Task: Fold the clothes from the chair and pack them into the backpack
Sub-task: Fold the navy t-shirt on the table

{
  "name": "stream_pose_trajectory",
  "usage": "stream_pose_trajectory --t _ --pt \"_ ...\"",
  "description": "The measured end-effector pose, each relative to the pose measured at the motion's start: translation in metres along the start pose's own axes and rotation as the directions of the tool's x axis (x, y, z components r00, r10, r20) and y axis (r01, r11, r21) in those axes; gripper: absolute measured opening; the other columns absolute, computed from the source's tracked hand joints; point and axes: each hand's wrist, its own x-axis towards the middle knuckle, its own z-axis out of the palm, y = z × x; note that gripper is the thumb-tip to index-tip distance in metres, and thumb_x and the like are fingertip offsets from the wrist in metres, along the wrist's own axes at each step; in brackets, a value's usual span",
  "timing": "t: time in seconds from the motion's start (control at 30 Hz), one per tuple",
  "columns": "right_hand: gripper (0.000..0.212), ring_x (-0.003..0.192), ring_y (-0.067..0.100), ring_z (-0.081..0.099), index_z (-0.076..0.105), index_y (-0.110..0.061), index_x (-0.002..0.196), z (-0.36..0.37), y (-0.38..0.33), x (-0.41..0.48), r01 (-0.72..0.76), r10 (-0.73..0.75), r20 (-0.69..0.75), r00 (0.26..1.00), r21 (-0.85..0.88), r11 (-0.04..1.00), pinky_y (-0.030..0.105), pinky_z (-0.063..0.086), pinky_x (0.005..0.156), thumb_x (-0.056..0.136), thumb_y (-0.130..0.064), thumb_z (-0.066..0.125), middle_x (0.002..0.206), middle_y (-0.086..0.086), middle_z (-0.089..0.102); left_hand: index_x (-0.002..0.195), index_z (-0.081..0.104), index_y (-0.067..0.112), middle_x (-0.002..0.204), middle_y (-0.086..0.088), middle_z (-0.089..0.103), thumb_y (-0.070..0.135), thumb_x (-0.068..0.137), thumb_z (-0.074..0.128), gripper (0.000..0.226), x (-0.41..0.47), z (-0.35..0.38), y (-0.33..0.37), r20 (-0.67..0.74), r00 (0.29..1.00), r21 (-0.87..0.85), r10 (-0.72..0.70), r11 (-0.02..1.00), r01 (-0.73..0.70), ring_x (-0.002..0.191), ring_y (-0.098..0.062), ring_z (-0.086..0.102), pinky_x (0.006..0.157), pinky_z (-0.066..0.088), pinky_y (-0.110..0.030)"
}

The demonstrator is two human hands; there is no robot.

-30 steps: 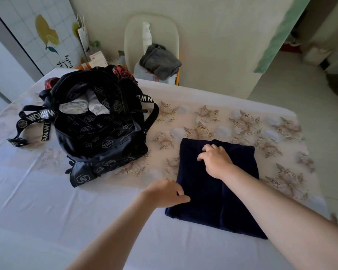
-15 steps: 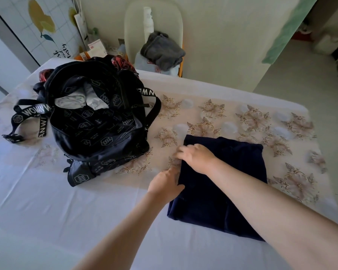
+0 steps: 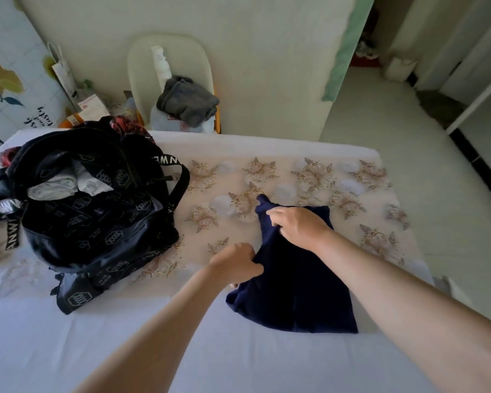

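While beside the backpack (image 3: 102, 222), both hands (image 3: 236, 265) (image 3: 298, 225) tight on the navy garment (image 3: 295, 296).

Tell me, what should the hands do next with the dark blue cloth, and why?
Probably lift the folded dark blue cloth and carry it left to the backpack. The left hand and right hand both grip its left edge, bunched up off the bed, and the backpack lies open beside it.
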Motion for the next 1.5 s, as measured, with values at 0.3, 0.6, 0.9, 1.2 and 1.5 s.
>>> stream_pose_trajectory --t 0.3,0.6,0.9,1.2,1.5 --pt "0.061 0.125 0.039 0.053 0.052 -0.021 0.140 0.016 0.078 -0.112 -0.440 0.442 -0.015 0.897 -0.136 0.888 0.043 0.048 0.098 0.088 0.010 0.044 0.164 0.009 0.022 0.101 0.056 0.019 0.101 -0.009 0.071 0.025 0.098 0.054 0.007 -0.002 0.059 0.103 0.308 0.934 -0.677 0.179 0.731 0.083 0.076 -0.026 0.072 0.062 0.058 -0.034" --pt "0.052 0.143 0.032 0.034 0.041 -0.020 0.150 0.074 0.032 -0.161 -0.458 0.457 -0.111 0.883 0.018 0.889 0.046 0.036 0.111 0.100 -0.027 0.050 0.160 0.013 0.027 0.157 0.004 0.035 0.164 0.005 -0.014 0.050 0.098 0.046 0.074 0.020 0.107 0.039 0.083 0.938 0.427 0.336 0.839 -0.338 0.151 -0.020 -0.011 0.121 0.008 -0.044" --pt "0.053 0.138 0.027 0.037 0.038 -0.018 0.148 0.073 0.024 -0.143 -0.637 0.705 -0.153 0.693 0.329 0.697 0.041 0.037 0.110 0.098 -0.026 0.053 0.151 0.006 0.035 0.143 0.046 0.026 0.148 0.002 0.041 0.032 0.101 0.042 0.043 0.061 0.073 0.066 -0.293 0.783 0.492 0.549 0.789 -0.369 0.139 -0.020 0.033 0.113 0.025 -0.034" --pt "0.066 0.154 0.020 0.004 0.012 -0.020 0.159 0.079 0.048 -0.122 -0.562 0.580 0.010 0.814 0.263 0.784 0.035 0.018 0.123 0.103 -0.026 0.046 0.167 0.001 -0.005 0.156 -0.010 0.033 0.165 0.005 -0.010 0.045 0.106 0.021 0.060 0.154 0.027 0.069 0.041 0.952 0.629 0.303 0.733 -0.261 0.151 -0.022 -0.009 0.120 0.009 -0.054" --pt "0.062 0.115 0.028 0.052 0.050 -0.017 0.138 0.083 0.043 -0.135 -0.689 0.684 -0.284 0.672 0.102 0.718 0.040 0.048 0.095 0.084 -0.036 0.073 0.127 0.007 0.050 0.157 -0.007 0.023 0.164 -0.007 -0.011 0.038 0.104 0.032 0.067 0.145 0.045 0.060 -0.183 0.922 0.599 0.342 0.782 -0.171 0.151 -0.031 -0.010 0.122 0.001 -0.053"
